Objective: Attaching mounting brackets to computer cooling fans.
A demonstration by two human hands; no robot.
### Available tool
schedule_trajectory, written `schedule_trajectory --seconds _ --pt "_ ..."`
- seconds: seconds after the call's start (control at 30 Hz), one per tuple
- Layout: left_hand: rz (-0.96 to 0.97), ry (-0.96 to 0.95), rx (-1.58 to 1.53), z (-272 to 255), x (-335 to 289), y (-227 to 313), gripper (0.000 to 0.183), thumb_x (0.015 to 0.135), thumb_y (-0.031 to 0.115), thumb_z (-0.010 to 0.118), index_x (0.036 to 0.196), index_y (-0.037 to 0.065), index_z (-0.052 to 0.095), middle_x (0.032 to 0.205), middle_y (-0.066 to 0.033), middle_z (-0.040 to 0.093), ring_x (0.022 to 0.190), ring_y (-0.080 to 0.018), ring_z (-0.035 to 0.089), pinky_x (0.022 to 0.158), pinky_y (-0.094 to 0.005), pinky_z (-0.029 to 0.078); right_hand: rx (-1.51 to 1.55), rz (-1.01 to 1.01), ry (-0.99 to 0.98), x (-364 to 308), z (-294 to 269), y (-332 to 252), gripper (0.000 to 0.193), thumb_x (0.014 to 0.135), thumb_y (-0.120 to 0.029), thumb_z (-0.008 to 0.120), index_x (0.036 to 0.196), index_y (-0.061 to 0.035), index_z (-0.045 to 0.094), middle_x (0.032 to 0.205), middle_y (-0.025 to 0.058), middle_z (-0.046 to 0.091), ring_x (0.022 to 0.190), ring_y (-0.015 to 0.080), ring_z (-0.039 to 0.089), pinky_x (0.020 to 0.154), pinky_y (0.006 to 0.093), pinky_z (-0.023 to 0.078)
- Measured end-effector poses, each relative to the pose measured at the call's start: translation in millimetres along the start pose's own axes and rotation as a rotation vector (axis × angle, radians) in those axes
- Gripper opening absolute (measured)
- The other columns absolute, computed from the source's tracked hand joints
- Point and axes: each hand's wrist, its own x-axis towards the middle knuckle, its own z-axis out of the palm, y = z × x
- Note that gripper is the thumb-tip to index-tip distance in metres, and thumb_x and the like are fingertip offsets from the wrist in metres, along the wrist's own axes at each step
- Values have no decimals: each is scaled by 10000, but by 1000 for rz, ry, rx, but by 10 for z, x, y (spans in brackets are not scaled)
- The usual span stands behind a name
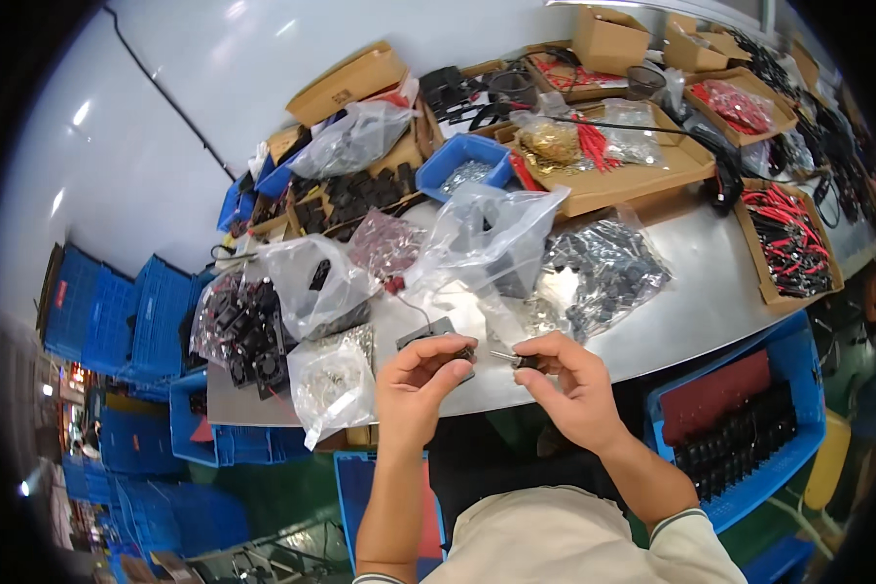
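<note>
Both hands are held close together over the front edge of the metal table [652, 336]. Thumb and fingers of my left hand [415, 384] pinch a small dark part [465, 353] with a metallic glint; its exact kind is too small to tell. My right hand [579, 391] grips a small black part with a thin metal shaft [502, 355] that points left toward the other hand. A narrow gap separates the two parts. Just behind my left hand, a flat black piece [426, 333] with a cable lies on the table, partly covered by the fingers.
Clear bags of black parts [608, 268] and small fans [243, 326] crowd the table. Behind them stand a blue bin of small metal pieces [465, 146] and cardboard trays [642, 180]. A carton of red and black wires [788, 238] sits at right. Blue crates [813, 389] flank the table.
</note>
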Motion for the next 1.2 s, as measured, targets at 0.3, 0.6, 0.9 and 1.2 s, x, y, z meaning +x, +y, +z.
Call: schedule_trajectory --seconds 0.3,0.6,0.9,1.2 --pt "-200 77 -456 -79 -302 -395 254 856 -90 676 1093 -1 643 1180 -164 676 1021 -184 663 916 -300 523 13 75 0 -90 40 125 280 880 78 651 1155 40 619 1022 57 613 894 108 566 807 255 460" --pt "-72 14 -164 -95 -351 -356 338 794 -145 708 1099 -11 645 1160 -147 684 1012 -164 657 882 -277 537 -243 -20 -99 -74 60 83 271 872 51 663 1136 -8 671 1046 73 627 892 143 592 782 272 476" --pt "-185 89 -355 -134 -436 -440 321 836 -120 683 1148 -49 661 1138 -153 695 1002 -187 675 895 -301 548 64 212 -24 -149 116 230 254 880 57 665 1129 7 653 1047 58 616 926 124 592 802 273 480" --pt "-143 57 -179 -142 -458 -465 337 771 -139 719 1093 -42 690 1132 -184 693 1022 -236 682 899 -334 567 -562 -297 -158 -58 100 71 258 836 43 691 1085 -21 668 916 122 661 755 224 633 671 309 501"
